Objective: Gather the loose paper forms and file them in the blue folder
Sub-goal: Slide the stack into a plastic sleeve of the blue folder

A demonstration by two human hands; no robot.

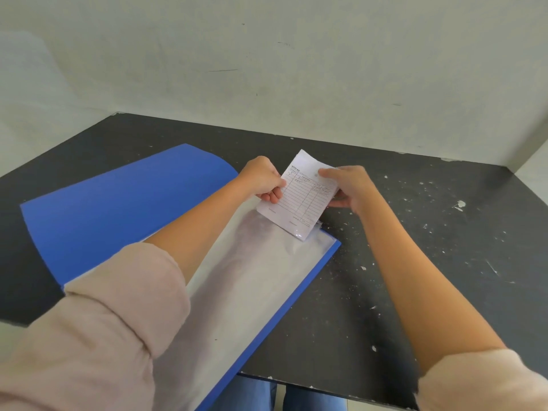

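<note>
The blue folder (118,203) lies open on the desk (415,262), its near edge cut off. At 12 o'clock of its clear sleeve (252,277), left hand (262,179) and right hand (347,185) pinch the paper forms (299,197); lower corner tucked in, handwriting unreadable.

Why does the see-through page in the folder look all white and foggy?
Head view: the clear sleeve in the blue folder catches soft overhead light, so glare hazes it; the paper forms stay fairly sharp, their small print unreadable; wide-angle lens bends the table edge.
</note>
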